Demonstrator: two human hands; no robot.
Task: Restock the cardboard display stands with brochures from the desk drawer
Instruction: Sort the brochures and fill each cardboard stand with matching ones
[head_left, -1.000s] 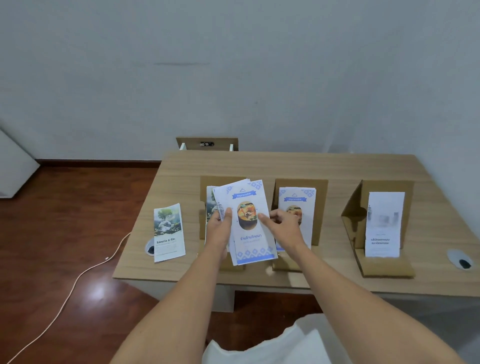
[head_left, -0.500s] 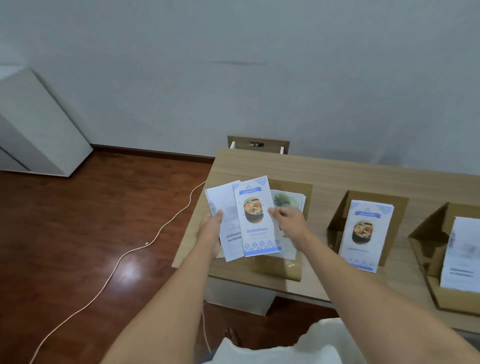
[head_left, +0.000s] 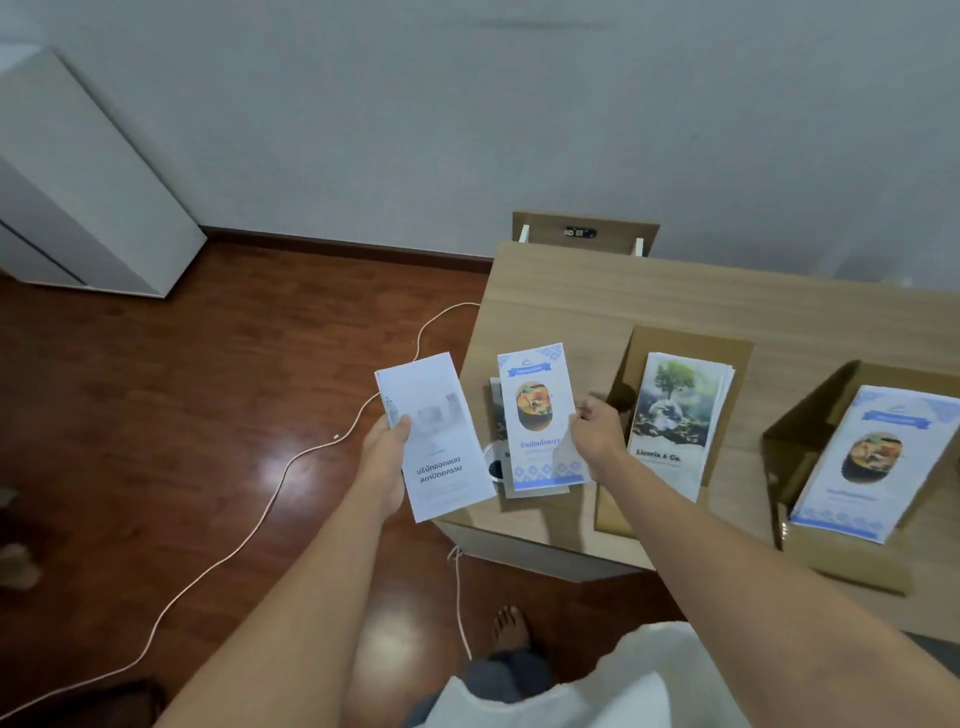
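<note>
My left hand (head_left: 385, 447) grips a pale grey brochure (head_left: 436, 434) with Thai text, held over the floor just left of the desk corner. My right hand (head_left: 597, 431) pinches the right edge of a blue-and-white food brochure (head_left: 537, 415) above the desk's left end. Under it a tree brochure (head_left: 497, 415) lies flat on the desk, mostly hidden. A cardboard stand (head_left: 691, 343) holds a stack of tree brochures (head_left: 675, 415). A second stand (head_left: 800, 431) to the right holds food brochures (head_left: 878, 457).
The wooden desk (head_left: 571, 291) reaches to the wall. A cable hole (head_left: 493, 467) sits near its front left corner. A white cord (head_left: 291, 462) trails across the red-brown floor. A white cabinet (head_left: 88, 187) stands at far left. My bare foot (head_left: 511, 629) is below.
The view has swung left. My hands have split the fanned brochures: the left carries the grey one off the desk's edge, the right keeps the food one.
</note>
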